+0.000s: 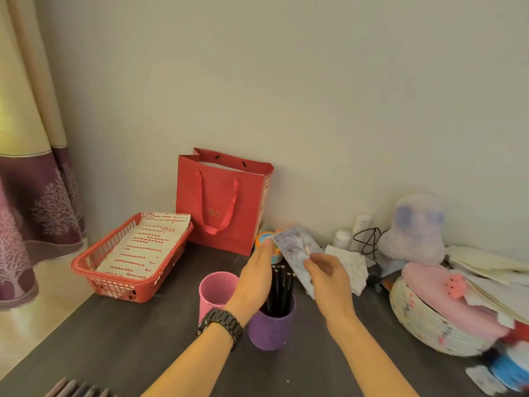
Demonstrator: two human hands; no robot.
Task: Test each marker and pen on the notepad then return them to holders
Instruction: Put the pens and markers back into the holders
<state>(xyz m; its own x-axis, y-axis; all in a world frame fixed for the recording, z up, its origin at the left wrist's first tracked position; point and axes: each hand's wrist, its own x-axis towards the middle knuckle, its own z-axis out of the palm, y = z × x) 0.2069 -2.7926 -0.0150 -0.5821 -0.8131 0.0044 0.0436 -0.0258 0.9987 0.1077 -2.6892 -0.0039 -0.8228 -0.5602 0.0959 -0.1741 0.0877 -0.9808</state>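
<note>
A purple holder (270, 329) stands mid-table with several black pens (279, 290) upright in it. Just left of it is a pink mesh holder (218, 290); nothing shows above its rim. Above and behind the holders, a pale blue-white patterned flat thing (297, 249), blurred and perhaps the notepad, is held off the table. My right hand (329, 277) pinches its lower right edge between thumb and fingers. My left hand (254, 272), with a black watch on the wrist, reaches over the purple holder, and its straight fingers touch the thing's upper left end. The left thumb is hidden.
A red mesh basket (86, 263) with printed paper sits at the left, and a red paper bag (223, 202) stands against the wall. A colourful round tub (264, 239), small bottles (343, 237), papers and a woven basket (423, 325) with soft items crowd the right. The dark table (114, 339) lies in front.
</note>
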